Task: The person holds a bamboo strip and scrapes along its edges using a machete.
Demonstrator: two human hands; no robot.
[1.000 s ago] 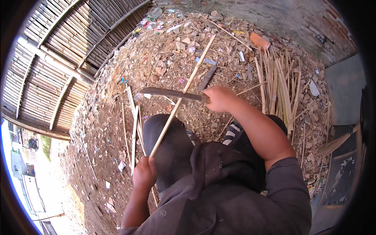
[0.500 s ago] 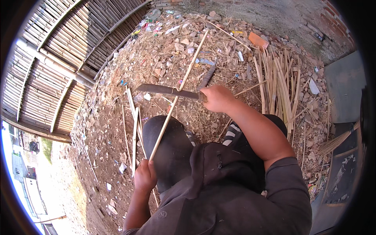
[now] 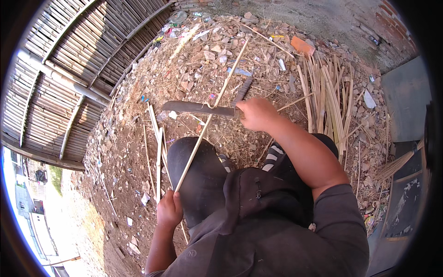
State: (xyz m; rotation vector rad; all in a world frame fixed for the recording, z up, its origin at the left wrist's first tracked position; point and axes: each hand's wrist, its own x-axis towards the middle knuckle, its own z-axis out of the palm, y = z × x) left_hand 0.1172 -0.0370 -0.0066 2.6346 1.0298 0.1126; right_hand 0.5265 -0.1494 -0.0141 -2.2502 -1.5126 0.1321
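Note:
My left hand (image 3: 169, 210) is closed round the near end of a long, thin bamboo strip (image 3: 195, 148), beside my left knee. The strip slants away to the far right, passing under the blade. My right hand (image 3: 258, 114) grips a machete (image 3: 194, 107), its dark blade pointing left and lying across the strip. At the blade's far edge a thin curl of shaving lifts off the strip. Just beyond my right hand a dark ribbed handle (image 3: 244, 88) shows; what it belongs to I cannot make out.
A pile of split bamboo strips (image 3: 328, 99) lies to the right, and a few more strips (image 3: 156, 143) lie left of my knee. Rubble and litter cover the ground. A bamboo fence (image 3: 69, 87) stands left, a wall (image 3: 332, 23) at the back, a grey panel (image 3: 406, 101) right.
The shaving at the blade has grown into a slightly larger curl. The strip's far end has shifted a little to the right, and my left hand slightly down and left.

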